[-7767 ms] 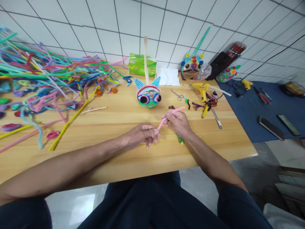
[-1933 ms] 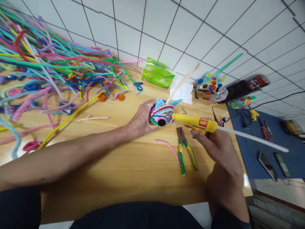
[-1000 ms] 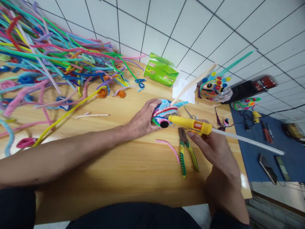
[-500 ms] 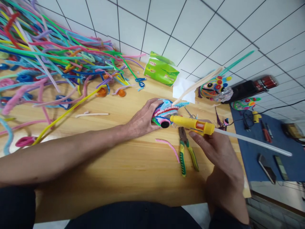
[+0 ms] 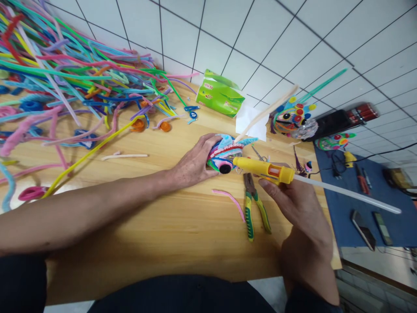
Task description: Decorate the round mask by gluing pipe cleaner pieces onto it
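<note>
While the left hand (image 5: 195,163) kept its grip closed around the far left side of the multicoloured big-eyed animal-head figure (image 5: 228,151), the right hand (image 5: 299,198) had its grip wrapped round the yellow plastic glue gun (image 5: 263,168). The nozzle pointed to nine o'clock, right by the figure's pink-rimmed black eye; whether it touched could not be told. A long translucent glue stick (image 5: 345,194) stuck out behind.

Nearly eight seconds earlier, the figure had stood untouched, the gun had lain on the bench, and both hands had held the thin pink fuzzy strip (image 5: 230,198). That strip now lay on the pale wooden bench (image 5: 163,226) at six o'clock from the figure, with the green-and-yellow-handled pliers (image 5: 249,213), spread open, at five. The green plastic packet (image 5: 220,95) sat at twelve.
</note>
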`<state>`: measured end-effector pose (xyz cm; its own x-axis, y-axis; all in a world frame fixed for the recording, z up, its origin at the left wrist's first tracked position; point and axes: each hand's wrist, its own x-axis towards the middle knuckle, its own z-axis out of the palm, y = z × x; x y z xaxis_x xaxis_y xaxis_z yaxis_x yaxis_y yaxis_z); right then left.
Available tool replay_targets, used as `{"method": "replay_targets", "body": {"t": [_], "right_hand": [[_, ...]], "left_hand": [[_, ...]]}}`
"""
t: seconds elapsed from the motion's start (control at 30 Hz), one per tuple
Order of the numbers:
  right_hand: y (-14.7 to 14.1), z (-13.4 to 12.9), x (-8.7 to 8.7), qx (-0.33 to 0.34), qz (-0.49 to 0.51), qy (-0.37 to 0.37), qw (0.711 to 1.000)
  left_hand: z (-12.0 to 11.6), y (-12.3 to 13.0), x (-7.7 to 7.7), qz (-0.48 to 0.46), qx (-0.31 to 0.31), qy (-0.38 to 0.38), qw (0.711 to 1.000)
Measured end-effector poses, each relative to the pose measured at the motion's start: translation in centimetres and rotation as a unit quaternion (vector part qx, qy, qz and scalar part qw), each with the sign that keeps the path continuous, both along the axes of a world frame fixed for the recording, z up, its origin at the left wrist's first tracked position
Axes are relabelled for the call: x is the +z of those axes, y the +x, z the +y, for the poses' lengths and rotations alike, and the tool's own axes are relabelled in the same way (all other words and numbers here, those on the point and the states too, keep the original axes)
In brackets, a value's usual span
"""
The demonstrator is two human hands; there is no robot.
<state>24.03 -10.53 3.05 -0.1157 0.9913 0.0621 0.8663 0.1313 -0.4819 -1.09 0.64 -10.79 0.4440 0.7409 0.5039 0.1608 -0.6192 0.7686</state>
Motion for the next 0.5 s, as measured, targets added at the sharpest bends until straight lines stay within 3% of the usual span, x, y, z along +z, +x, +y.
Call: {"method": "replay_targets", "body": {"t": [0.5], "right_hand": [[-0.33,0.09,-0.10,-0.009,-0.007,0.011,1.000]], "left_hand": [[0.03,-0.07,0.08,0.004,-0.003,0.014,1.000]]}}
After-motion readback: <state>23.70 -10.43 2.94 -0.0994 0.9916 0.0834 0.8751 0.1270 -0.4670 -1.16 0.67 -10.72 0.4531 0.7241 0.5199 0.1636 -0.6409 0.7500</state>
